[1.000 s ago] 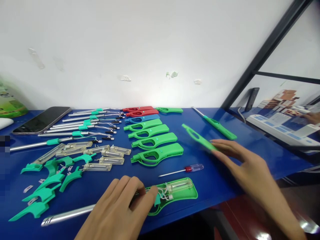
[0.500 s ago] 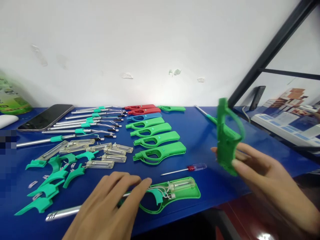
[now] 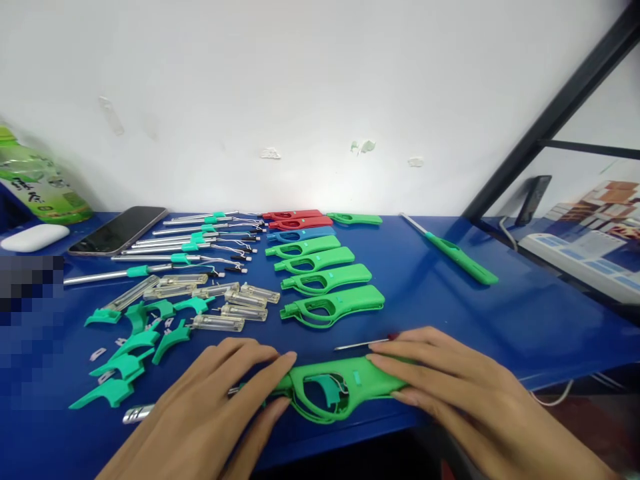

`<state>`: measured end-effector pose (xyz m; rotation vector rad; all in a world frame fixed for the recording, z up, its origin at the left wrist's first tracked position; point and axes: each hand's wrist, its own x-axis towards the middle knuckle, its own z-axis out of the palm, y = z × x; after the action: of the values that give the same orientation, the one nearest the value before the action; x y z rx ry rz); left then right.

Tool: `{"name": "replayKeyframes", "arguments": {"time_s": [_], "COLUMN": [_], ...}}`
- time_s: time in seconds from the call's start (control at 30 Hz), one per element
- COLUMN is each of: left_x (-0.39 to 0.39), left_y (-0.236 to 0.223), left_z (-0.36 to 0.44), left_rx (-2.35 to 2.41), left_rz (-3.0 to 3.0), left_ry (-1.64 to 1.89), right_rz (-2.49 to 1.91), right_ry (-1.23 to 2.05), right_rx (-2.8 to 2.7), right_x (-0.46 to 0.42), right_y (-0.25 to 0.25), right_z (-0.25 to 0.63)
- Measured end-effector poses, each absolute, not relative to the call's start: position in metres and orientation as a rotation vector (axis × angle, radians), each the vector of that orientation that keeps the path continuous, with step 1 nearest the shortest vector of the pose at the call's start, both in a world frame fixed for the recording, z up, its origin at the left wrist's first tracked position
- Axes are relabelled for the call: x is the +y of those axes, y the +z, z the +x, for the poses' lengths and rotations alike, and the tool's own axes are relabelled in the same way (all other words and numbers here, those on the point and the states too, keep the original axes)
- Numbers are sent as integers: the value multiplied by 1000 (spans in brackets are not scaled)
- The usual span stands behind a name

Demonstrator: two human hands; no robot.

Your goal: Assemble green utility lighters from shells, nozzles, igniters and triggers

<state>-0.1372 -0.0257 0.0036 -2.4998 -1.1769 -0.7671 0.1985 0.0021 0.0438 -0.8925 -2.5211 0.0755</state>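
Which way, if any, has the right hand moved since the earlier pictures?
Yes, left: the right hand, earlier clear of the screwdriver, now hides most of its handle.

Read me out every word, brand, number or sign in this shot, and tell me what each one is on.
"Ki", as best it reads: dark lettering on the green bottle; the rest of its label is too blurred to read.
White-and-blue object at the far right: any print is too small to read.
Green handle under both hands: no lettering can be made out.
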Motion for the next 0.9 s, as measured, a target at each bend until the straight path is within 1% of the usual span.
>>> {"name": "replayKeyframes", "arguments": {"time_s": [0.2,0.37,0.47,0.6,0.9], "left_x": [-31,-35,-34,-33,-34], "left_y": [-8,-14,-13,-10,-10], "left_z": [-149,-152,-148,-143,-131], "left_rx": [-1210,-1234,-1255,-1298,-1287], "left_rz": [-2586,-2565,-2556,-2544,-2488], "left_ry": [-468,-357,-398,-571,-682], "right_rz": [-865,-874,-892,-905,-909], "right_ry": [53,37,37,39,72], "right_rx": [-2530,-2555,-2571,-2562,-2546], "right_x": [2,2,1,1,-4], "right_y": [41,39,37,35,22], "right_z": [194,191,192,192,195]}}
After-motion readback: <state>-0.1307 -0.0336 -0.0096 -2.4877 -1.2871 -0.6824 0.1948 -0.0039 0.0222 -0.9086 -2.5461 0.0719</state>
